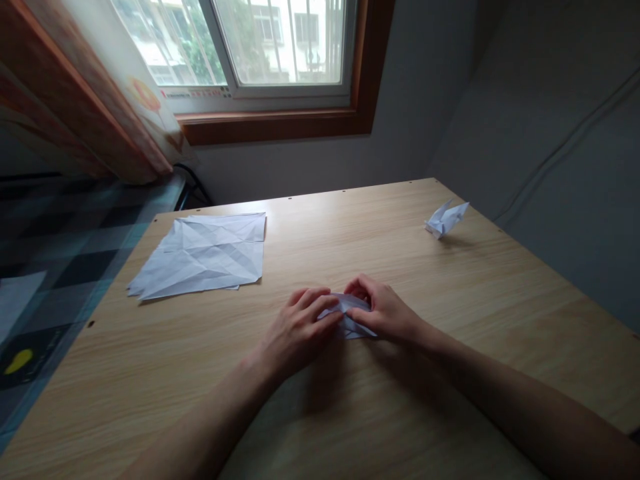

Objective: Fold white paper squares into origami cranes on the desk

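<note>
A small folded paper piece [350, 319] lies on the wooden worktop [450, 320] near the front middle, caught between both hands. The left hand [299, 328] has its fingers curled close together over the paper's left side and bears down on it, which looks meant to pin the layers flat against the hard surface. The right hand [386, 312] is nearly closed, its fingertips bent in over the far right edge and nipping it (how much paper lies under the palm cannot be seen). Both forearms rest low along the worktop, likely for steadiness.

A loose stack of creased white sheets [200, 257] lies well apart at the back left, squared roughly to the worktop's corner and out of the hands' way. A finished-looking folded paper figure [446, 218] stands alone near the far right edge. Beyond are a window [260, 47], a curtain [100, 100] and a checked bed cover [60, 247].
</note>
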Tool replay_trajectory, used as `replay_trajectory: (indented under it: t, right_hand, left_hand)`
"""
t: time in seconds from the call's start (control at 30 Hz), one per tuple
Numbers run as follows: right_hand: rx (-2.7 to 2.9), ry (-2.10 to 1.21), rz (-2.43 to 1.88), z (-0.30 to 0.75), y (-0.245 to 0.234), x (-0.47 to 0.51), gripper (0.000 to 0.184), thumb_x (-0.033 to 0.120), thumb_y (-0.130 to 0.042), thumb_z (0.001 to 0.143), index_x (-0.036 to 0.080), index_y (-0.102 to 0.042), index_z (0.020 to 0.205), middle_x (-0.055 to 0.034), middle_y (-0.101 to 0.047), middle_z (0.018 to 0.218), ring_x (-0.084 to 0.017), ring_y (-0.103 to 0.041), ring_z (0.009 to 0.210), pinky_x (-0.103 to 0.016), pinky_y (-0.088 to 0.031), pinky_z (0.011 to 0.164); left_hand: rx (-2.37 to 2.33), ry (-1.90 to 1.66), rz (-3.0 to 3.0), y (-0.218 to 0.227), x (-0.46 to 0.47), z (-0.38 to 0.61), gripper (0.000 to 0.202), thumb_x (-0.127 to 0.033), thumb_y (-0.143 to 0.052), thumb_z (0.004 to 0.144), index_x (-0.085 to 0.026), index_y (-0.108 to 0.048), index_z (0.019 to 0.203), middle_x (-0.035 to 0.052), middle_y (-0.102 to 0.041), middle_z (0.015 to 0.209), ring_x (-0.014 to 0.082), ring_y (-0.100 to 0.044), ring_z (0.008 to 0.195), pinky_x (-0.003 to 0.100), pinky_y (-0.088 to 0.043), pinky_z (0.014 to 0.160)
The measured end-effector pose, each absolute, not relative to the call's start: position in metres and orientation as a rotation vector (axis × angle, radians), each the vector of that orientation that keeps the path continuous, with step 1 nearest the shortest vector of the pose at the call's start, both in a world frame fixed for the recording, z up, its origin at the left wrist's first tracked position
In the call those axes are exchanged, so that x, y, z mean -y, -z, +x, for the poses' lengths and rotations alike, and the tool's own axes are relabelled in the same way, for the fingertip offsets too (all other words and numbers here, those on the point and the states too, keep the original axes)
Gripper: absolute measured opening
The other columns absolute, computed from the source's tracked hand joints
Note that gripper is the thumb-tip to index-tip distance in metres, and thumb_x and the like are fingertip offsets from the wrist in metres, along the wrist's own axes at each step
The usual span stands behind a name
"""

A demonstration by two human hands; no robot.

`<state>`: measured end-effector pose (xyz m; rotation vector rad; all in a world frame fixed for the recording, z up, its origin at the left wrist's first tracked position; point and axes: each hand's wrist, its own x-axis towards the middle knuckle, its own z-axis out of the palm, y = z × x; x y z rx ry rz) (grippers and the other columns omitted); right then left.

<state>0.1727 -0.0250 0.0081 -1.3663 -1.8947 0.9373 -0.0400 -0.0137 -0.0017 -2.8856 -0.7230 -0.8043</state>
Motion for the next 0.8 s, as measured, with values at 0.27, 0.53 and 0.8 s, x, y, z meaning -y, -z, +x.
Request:
replay_trajectory:
  t: [0.27, 0.53, 0.8]
  right_hand:
    - [2.011, -0.991, -1.336, 0.172, -0.02, 0.028, 0.011, 0.023, -0.062, 0.08, 0.016, -0.067, 0.073, 0.0024, -0.063, 0.066, -0.012, -0.055, 0.061, -0.023, -0.036, 0.057]
    - [2.217, -0.213, -1.159, 0.168, -0.019, 0.044, 0.023, 0.017, -0.049, 0.092, 0.017, -0.065, 0.076, -0.0027, -0.068, 0.071, -0.013, -0.058, 0.064, -0.026, -0.041, 0.061]
    - [2.281, 0.587, -0.833, 0.175, -0.015, 0.032, 0.017, 0.009, -0.052, 0.092, 0.016, -0.065, 0.083, -0.0042, -0.068, 0.075, -0.019, -0.059, 0.085, -0.034, -0.045, 0.077]
  left_hand:
    - [0.642, 0.899, -2.797, 0.001, 0.016, -0.039, 0.008, -0.017, -0.059, 0.09, -0.02, -0.063, 0.097, 0.0057, -0.069, 0.105, 0.021, -0.058, 0.106, 0.037, -0.045, 0.088]
    - [0.787, 0.955, -2.537, 0.001, 0.022, -0.042, 0.044, -0.017, -0.064, 0.085, -0.026, -0.051, 0.125, 0.0104, -0.056, 0.129, 0.0285, -0.046, 0.127, 0.049, -0.038, 0.105]
    - [0.862, 0.901, -2.431, -0.001, 0.022, -0.037, 0.043, -0.034, -0.065, 0.086, -0.021, -0.053, 0.126, 0.0126, -0.058, 0.129, 0.034, -0.044, 0.131, 0.06, -0.021, 0.113]
